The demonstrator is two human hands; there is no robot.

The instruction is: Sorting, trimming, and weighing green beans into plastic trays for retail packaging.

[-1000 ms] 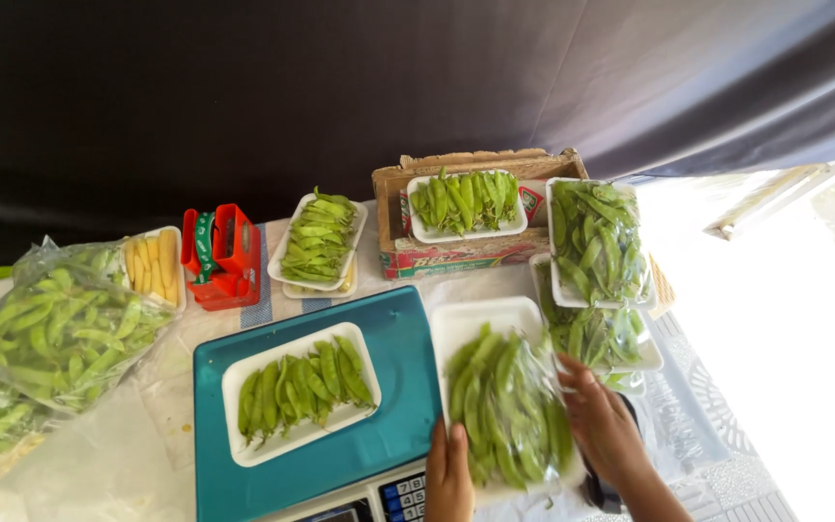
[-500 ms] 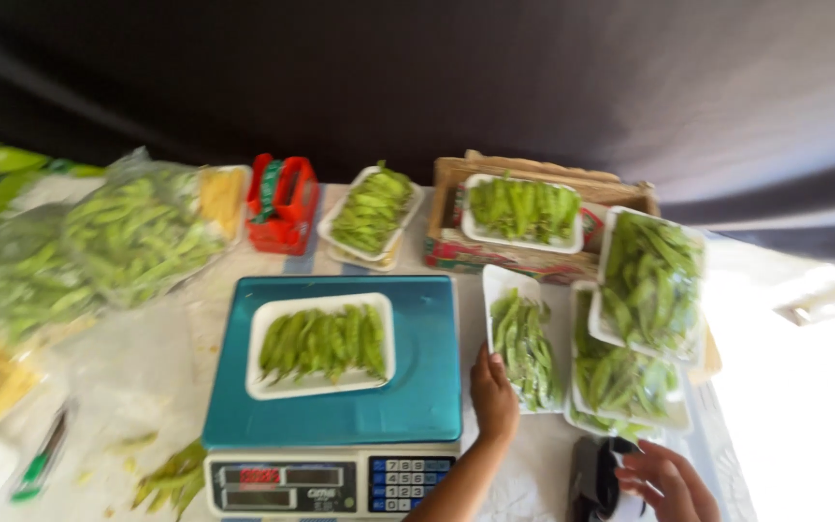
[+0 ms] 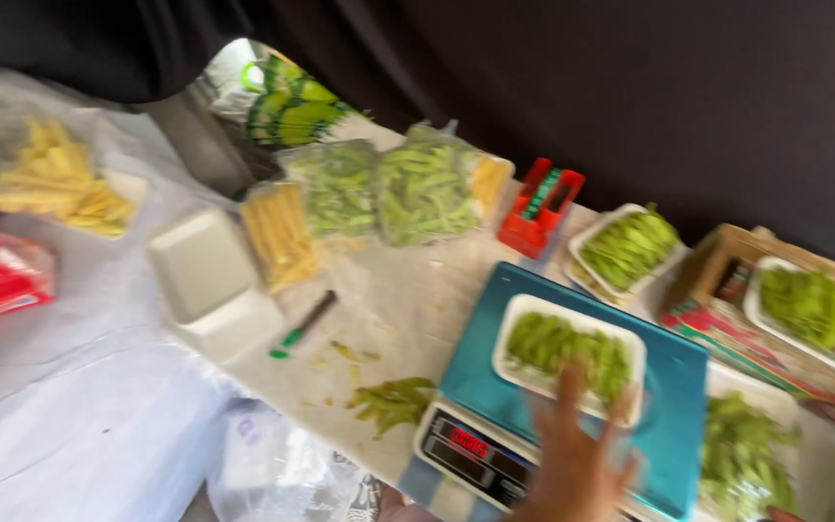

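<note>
My left hand (image 3: 572,454), blurred and with fingers spread, reaches over the teal weighing scale (image 3: 674,425) and touches or hovers at the near edge of a white foam tray of green pea pods (image 3: 572,350) that sits on the scale. The hand holds nothing. The scale's display (image 3: 471,445) faces me. Another tray of pods (image 3: 746,454) lies just right of the scale. My right hand is out of the picture.
Loose pods (image 3: 393,398) and a green-handled knife (image 3: 303,324) lie left of the scale, with empty foam trays (image 3: 210,280), baby corn packs (image 3: 277,232) and bagged pods (image 3: 388,188) beyond. A red tape dispenser (image 3: 540,208), another pod tray (image 3: 625,246) and a cardboard box (image 3: 717,280) stand behind.
The view has swung left, so the scale now sits at the right. My left hand has left the tray beside the scale and moved onto the scale's tray. My right hand has dropped from view.
</note>
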